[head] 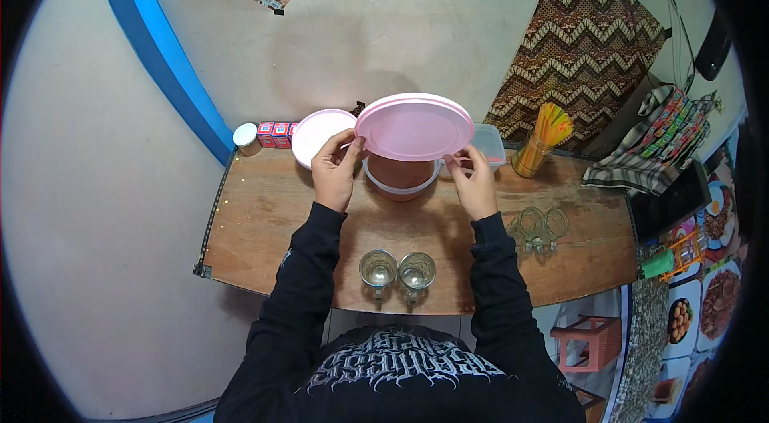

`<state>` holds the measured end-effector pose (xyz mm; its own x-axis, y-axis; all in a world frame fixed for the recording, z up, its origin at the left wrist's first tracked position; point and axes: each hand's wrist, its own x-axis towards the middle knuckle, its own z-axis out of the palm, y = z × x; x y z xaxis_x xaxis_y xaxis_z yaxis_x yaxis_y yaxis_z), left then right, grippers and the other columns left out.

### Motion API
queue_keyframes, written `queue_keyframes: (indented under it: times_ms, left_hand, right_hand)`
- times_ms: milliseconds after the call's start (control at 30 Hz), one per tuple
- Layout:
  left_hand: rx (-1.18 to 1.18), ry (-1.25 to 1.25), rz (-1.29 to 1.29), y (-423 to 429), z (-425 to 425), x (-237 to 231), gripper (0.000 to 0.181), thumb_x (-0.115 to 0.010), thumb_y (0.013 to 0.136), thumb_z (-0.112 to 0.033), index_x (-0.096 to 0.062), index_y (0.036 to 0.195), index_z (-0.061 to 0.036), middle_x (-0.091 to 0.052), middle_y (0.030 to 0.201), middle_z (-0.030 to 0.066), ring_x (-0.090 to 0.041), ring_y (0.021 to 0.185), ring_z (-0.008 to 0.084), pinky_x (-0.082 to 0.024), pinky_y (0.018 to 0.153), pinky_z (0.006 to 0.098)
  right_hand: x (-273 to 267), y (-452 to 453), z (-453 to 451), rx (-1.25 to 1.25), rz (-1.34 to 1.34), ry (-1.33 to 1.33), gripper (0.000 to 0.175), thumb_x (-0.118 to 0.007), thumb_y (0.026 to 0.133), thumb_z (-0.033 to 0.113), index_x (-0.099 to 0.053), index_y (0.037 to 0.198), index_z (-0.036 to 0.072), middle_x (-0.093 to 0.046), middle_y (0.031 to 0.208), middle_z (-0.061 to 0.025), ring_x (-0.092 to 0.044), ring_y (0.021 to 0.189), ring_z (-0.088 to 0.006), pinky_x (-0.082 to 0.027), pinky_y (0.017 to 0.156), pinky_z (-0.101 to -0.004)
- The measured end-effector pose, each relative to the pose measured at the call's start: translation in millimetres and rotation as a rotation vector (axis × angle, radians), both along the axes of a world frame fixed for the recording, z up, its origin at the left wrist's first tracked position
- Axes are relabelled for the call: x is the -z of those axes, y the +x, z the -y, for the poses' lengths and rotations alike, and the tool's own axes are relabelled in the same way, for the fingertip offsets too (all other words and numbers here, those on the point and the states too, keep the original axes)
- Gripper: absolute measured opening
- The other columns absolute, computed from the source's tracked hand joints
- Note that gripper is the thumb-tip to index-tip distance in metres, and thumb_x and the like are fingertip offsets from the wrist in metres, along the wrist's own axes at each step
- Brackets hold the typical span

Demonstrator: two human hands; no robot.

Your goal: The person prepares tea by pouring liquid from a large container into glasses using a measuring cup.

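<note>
My left hand (pixel 335 173) and my right hand (pixel 473 182) grip opposite sides of a round pink plastic lid (pixel 417 130). The lid is tilted above a round clear plastic tub (pixel 401 189) and hides its far part. Brown contents show inside the tub, but what they are I cannot tell. Nearer to me, two glass mugs, a left one (pixel 378 267) and a right one (pixel 416 271), stand upright side by side, their handles towards me. Just left of the tub is another round container with a pale pink lid (pixel 319 133), partly behind my left hand.
The wooden table (pixel 264 231) meets the wall. Along its back stand a white-lidded jar (pixel 246 137), red-and-blue boxes (pixel 273 134), a clear plastic box (pixel 489 143) and a glass jar of straws (pixel 534 152). Several glass mugs (pixel 541 228) sit at right, before a checked cloth (pixel 631 169).
</note>
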<state>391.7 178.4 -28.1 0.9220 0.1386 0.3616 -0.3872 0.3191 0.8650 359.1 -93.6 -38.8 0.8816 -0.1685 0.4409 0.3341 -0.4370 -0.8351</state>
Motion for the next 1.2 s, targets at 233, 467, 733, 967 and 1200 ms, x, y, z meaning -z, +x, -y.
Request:
queue_keyframes:
  times_ms: [233, 467, 733, 967, 1200]
  left_hand:
    - [0.119, -0.07, -0.172, -1, 1, 30, 0.037, -0.076, 0.105, -0.007, -0.066, 0.139, 0.0049, -0.074, 0.122, 0.0113, -0.073, 0.114, 0.0178, -0.067, 0.095, 0.0345]
    - [0.008, 0.146, -0.051, -10, -9, 21, 0.05, -0.083, 0.1, -0.009, -0.064, 0.145, 0.0022, -0.075, 0.125, 0.0124, -0.073, 0.116, 0.0176, -0.065, 0.093, 0.0313]
    - [0.132, 0.374, -0.098, -30, -24, -8, 0.052, -0.08, 0.101, -0.006, -0.062, 0.149, -0.0015, -0.078, 0.114, 0.0104, -0.075, 0.103, 0.0131, -0.065, 0.08, 0.0272]
    - [0.187, 0.597, -0.099, -8, -36, -1, 0.047, -0.084, 0.099, -0.014, -0.07, 0.141, 0.0007, -0.078, 0.108, 0.0101, -0.074, 0.087, 0.0118, -0.063, 0.066, 0.0257]
    - [0.212, 0.616, 0.005, 54, -40, -45, 0.038, -0.082, 0.1, -0.016, -0.075, 0.134, 0.0008, -0.08, 0.113, 0.013, -0.078, 0.094, 0.0176, -0.066, 0.069, 0.0311]
  right_hand:
    - [1, -8, -14, -0.206, -0.074, 0.545, 0.026, -0.07, 0.11, 0.017, -0.068, 0.126, -0.004, -0.073, 0.123, -0.0073, -0.069, 0.113, -0.0143, -0.056, 0.095, -0.0301]
    - [-28, -23, -7, -0.159, 0.044, 0.303, 0.03, -0.071, 0.11, 0.017, -0.07, 0.134, -0.001, -0.077, 0.117, -0.008, -0.072, 0.107, -0.0129, -0.059, 0.093, -0.0291]
    - [-53, -26, 4, -0.106, 0.002, 0.118, 0.03, -0.074, 0.107, 0.016, -0.075, 0.133, -0.001, -0.079, 0.102, -0.0072, -0.072, 0.089, -0.0114, -0.06, 0.079, -0.0287]
    - [-76, -8, 5, -0.111, 0.051, 0.004, 0.028, -0.074, 0.106, 0.017, -0.078, 0.127, -0.001, -0.079, 0.102, -0.0092, -0.069, 0.085, -0.0139, -0.058, 0.076, -0.0319]
    - [-135, 60, -1, -0.264, 0.148, -0.26, 0.029, -0.073, 0.105, 0.02, -0.078, 0.127, 0.002, -0.077, 0.108, -0.0145, -0.074, 0.095, -0.0236, -0.058, 0.085, -0.0352]
